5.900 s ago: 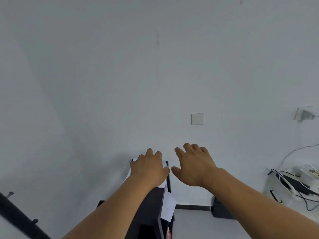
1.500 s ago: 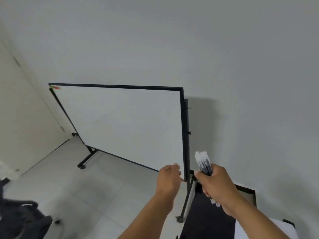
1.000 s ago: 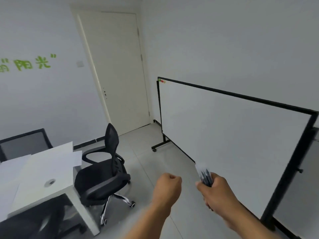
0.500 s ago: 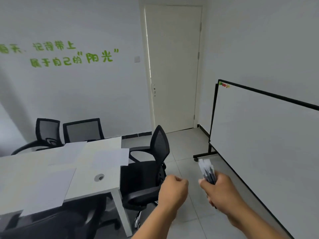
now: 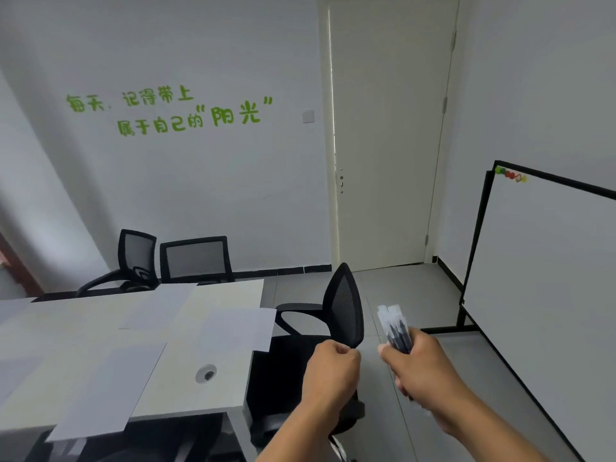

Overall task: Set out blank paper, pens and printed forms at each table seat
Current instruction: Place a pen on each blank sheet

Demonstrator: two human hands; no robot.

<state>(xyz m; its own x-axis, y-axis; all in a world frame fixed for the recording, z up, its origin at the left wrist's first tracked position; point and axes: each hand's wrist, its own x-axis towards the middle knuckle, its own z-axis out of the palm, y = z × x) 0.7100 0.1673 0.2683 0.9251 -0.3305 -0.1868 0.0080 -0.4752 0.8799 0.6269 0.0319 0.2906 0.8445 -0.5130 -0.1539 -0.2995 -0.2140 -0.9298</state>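
Note:
My right hand (image 5: 416,368) grips a clear packet of dark pens (image 5: 395,328), held upright in front of me. My left hand (image 5: 333,371) is a closed fist beside it with nothing visible in it. To the left stands a white table (image 5: 220,388) with several blank paper sheets: one near the right edge (image 5: 236,328), one at the front (image 5: 106,388), one further back (image 5: 160,305). Both hands hover off the table's right end, above a black chair.
A black mesh chair (image 5: 343,311) sits at the table's right end, under my hands. Two more black chairs (image 5: 196,258) stand behind the table by the wall. A rolling whiteboard (image 5: 546,281) stands on the right. A closed door (image 5: 386,135) is ahead.
My view has swung left from the whiteboard to the table and chairs. The pen packet stays in my right hand; my left fist stays closed beside it.

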